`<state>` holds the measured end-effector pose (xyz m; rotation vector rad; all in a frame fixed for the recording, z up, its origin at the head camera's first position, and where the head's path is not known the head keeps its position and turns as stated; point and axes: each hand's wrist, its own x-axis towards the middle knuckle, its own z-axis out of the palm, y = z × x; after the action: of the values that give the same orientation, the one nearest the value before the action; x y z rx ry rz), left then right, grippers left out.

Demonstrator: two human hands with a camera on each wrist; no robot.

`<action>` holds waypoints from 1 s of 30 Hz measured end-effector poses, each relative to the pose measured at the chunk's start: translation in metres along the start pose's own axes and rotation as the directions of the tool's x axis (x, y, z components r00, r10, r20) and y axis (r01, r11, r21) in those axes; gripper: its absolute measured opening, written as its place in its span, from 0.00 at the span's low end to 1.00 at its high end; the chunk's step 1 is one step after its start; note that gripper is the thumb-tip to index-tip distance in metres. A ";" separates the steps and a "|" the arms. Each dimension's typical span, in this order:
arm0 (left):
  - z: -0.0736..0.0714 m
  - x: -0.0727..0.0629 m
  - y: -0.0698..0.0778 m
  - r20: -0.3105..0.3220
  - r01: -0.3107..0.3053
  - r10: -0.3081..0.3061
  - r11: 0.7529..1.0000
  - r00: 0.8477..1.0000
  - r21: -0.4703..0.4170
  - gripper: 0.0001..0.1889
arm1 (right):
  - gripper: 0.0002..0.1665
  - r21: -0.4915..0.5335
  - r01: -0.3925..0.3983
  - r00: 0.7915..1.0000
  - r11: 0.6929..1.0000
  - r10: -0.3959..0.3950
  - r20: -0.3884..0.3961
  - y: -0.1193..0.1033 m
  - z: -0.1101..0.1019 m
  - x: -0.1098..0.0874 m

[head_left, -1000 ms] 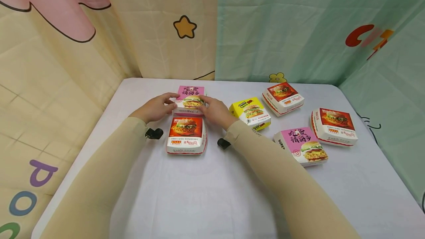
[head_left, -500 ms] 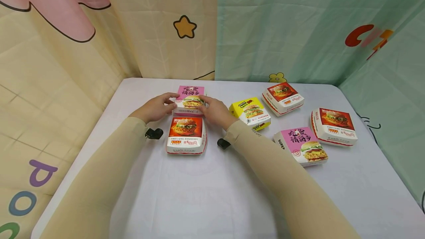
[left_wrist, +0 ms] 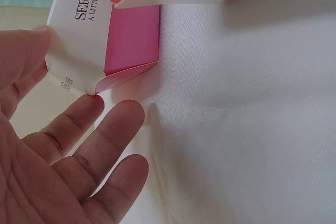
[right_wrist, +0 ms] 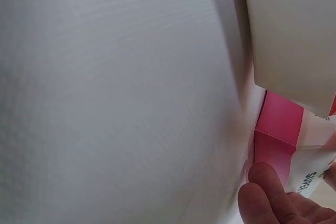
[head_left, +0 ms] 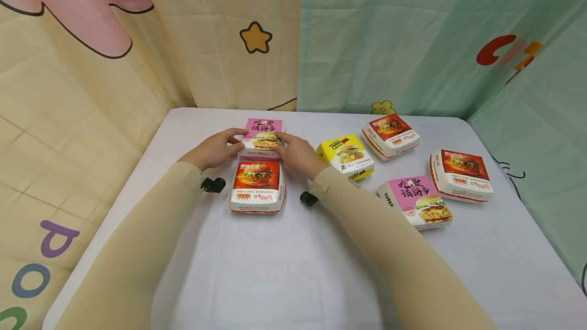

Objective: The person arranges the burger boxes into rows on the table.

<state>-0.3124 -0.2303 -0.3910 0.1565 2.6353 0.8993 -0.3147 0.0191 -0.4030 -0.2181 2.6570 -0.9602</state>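
In the head view, a pink and white burger box (head_left: 262,139) stands far left of the table's middle, between my two hands. My left hand (head_left: 215,149) holds its left side with thumb and index finger. In the left wrist view, the other fingers (left_wrist: 113,135) are spread and loosely bent beside it. On the opposite side, my right hand (head_left: 299,154) holds the box, index finger and thumb over its right edge. Directly in front of that box, lined up with it, lies a red and white burger box (head_left: 257,187), which neither hand grips.
To the right, a yellow burger box (head_left: 346,157) lies near my right wrist. Beyond it sits a red and white box (head_left: 391,136). Another pink box (head_left: 416,201) and another red box (head_left: 460,174) lie farther right. Printed curtains (head_left: 220,39) border the white table (head_left: 275,274).
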 end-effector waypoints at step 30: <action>0.001 -0.003 0.002 -0.009 -0.004 0.004 1.000 1.000 0.003 0.30 | 0.36 0.006 -0.014 1.000 1.000 0.014 0.007 0.000 0.001 0.000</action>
<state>-0.3091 -0.2284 -0.3895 0.1588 2.6450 0.8998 -0.3143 0.0190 -0.4035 -0.2002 2.6458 -0.9611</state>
